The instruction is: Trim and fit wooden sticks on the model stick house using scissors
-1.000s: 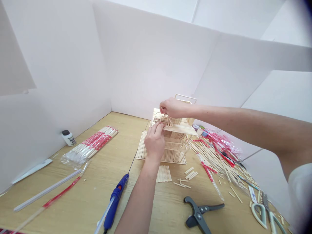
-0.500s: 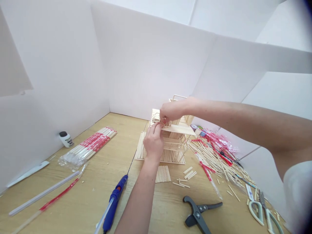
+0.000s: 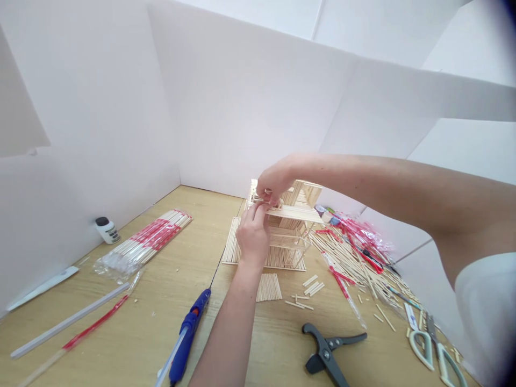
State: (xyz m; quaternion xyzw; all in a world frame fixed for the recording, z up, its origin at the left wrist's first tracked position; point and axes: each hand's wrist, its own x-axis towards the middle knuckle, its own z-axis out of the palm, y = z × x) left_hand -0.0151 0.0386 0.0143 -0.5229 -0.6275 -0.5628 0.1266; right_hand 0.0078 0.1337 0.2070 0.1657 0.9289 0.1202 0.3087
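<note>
Head view across a pale wooden surface [image 3: 133, 306] walled by white partition boards [image 3: 242, 102]. At far left lie a white plastic strip [image 3: 42, 288] and a long white rod [image 3: 70, 321], beside a red-printed wrapper strip [image 3: 95, 322]. A small white bottle with a black cap [image 3: 107, 230] stands by the wall, near a bagged bundle of wooden sticks [image 3: 143, 244] with red labels. A blue hot glue gun [image 3: 189, 333] lies closer in. Mid-frame, the left hand [image 3: 253, 239] has its fingers curled against the upper deck of a multi-level stick model [image 3: 288, 242] standing on the surface; whether that grip holds anything, I cannot tell. The right hand [image 3: 274, 183], reaching in from the right, is nearly closed, pinching a small stick piece [image 3: 268, 200] on that deck. Further right lie a small stick panel [image 3: 269, 287], loose cut sticks [image 3: 310, 287], black cutters [image 3: 326, 349], a heap of sticks [image 3: 346, 269] and white-handled scissors [image 3: 423, 349].
</note>
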